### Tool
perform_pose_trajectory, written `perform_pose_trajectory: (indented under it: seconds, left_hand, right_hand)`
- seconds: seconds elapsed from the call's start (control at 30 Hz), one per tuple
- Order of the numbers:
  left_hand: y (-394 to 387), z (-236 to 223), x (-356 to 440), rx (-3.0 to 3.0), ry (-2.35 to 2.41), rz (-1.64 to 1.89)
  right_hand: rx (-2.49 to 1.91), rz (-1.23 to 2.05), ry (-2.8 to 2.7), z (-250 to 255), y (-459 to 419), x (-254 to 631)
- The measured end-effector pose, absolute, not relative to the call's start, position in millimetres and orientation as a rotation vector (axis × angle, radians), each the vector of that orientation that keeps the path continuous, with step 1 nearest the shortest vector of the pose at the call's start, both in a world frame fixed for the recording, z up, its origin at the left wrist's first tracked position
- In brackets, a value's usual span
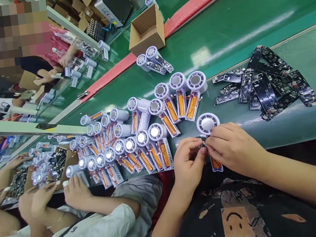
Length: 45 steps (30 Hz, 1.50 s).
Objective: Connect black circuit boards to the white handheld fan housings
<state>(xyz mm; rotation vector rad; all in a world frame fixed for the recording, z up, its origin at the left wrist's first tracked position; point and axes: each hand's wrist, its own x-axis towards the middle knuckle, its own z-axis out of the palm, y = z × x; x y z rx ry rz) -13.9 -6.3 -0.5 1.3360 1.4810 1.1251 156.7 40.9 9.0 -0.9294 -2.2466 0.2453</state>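
A handheld fan (208, 122) with a round grilled head lies in front of me at the table's edge. Its open handle, holding an orange battery (216, 163), comes out below my hands. My left hand (189, 161) is closed in a pinch over the handle, thumb against fingertips. From the other side my right hand (231, 147) pinches at the same spot, its fingertips meeting the left ones. What they grip is tiny and mostly hidden. To the left stand several more fans (156, 132) with batteries and thin red wires showing in their handles.
A pile of black circuit boards (264, 85) lies right of the fan. Further back, two fans with boards in their handles (156, 62) lie near a cardboard box (146, 30). A red strip (204, 3) crosses the green surface. Co-workers' hands (77, 193) are at the left.
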Motion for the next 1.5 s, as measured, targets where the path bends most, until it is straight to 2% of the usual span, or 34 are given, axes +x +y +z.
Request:
perform_pose_trajectory:
  seconds: [0.1,0.47,0.63,0.7,0.83,0.9,1.03,1.1,1.37,1.5]
  left_hand:
    - [-3.8,1.9,-13.5,1.249,1.434,1.121]
    - [-1.1,10.2,-14.0,1.268,1.252,1.099]
    - [-1.3,8.8,-13.3,1.245,1.199,1.153]
    - [-8.4,9.5,-11.2,1.219,1.170,1.185]
    - [-26.5,13.7,-9.1,1.396,0.923,1.039]
    - [-28.0,13.8,-11.9,1.485,0.901,0.986]
    - [-9.9,7.7,-18.6,1.678,1.233,1.007]
    - [3.5,4.8,-17.9,1.879,1.316,0.909]
    - [20.3,14.9,-11.9,2.170,1.404,0.911]
    - [10.6,23.4,-12.1,2.275,1.482,0.817]
  right_hand:
    - [-0.882,0.306,-2.220,5.2,43.8,158.5]
    - [-0.819,0.916,-2.022,0.6,59.7,168.4]
    - [-0.974,0.798,-1.893,4.3,50.3,170.6]
    - [-0.995,0.870,-1.972,10.3,42.8,172.5]
    - [-1.125,1.340,-2.179,18.5,32.1,174.3]
    - [-1.209,1.593,-1.982,18.2,31.5,174.2]
    - [-1.101,2.278,-1.436,15.5,33.1,173.8]
    - [-1.068,2.435,-1.293,14.9,32.8,173.6]
    - [-0.888,2.566,-1.098,7.9,31.8,178.7]
    - [-1.001,2.429,-1.243,9.5,33.4,175.9]
